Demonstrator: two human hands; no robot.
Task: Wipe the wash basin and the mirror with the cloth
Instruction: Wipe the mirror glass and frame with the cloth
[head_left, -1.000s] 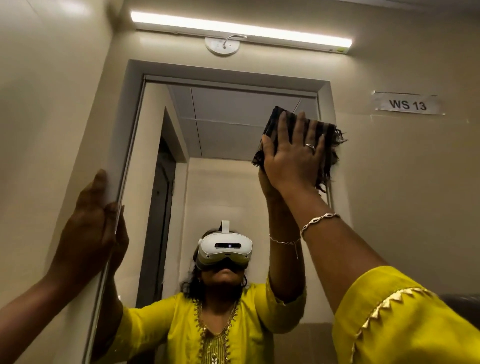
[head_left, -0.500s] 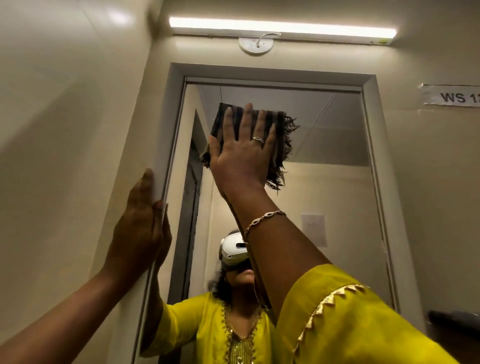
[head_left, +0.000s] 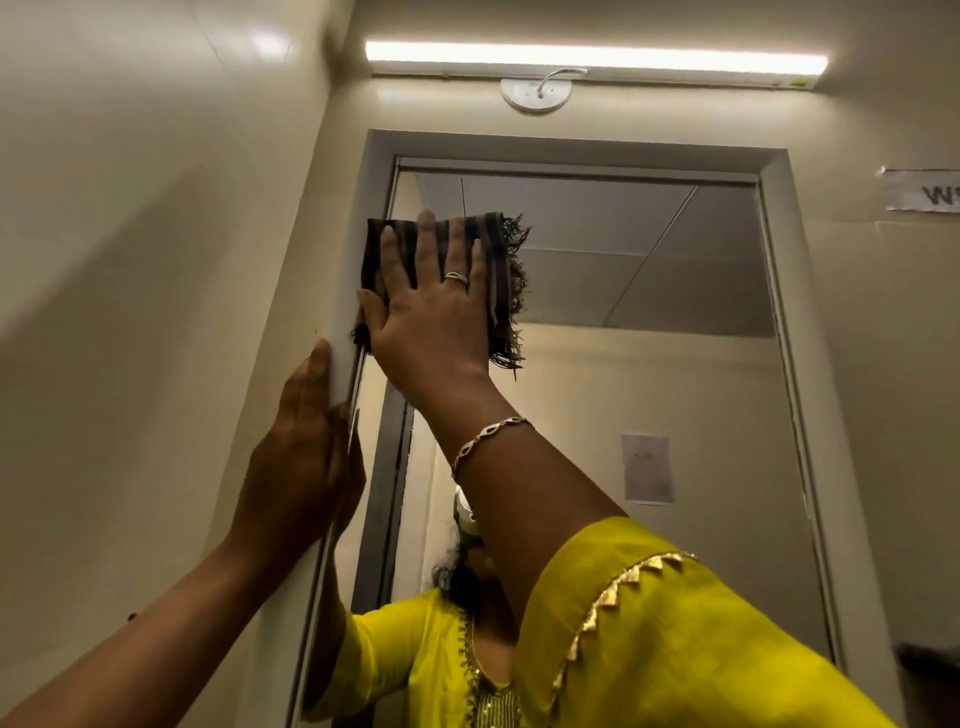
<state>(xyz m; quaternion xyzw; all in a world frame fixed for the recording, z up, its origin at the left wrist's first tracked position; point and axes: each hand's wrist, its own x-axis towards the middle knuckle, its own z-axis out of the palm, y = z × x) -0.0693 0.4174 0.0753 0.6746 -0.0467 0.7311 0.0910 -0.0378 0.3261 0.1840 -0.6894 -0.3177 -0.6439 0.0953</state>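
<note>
Dark fringed cloth (head_left: 501, 249) pressed on glossy mirror (head_left: 649, 260) by released right grip (head_left: 431, 317); left grip (head_left: 301, 457) released on frame (head_left: 366, 208).

Head view, upward, close to mirror (head_left: 649, 291)

Left grip (head_left: 301, 457), right grip (head_left: 431, 312): flat, upraised.

wall label (head_left: 923, 191), only "W" readable
</note>
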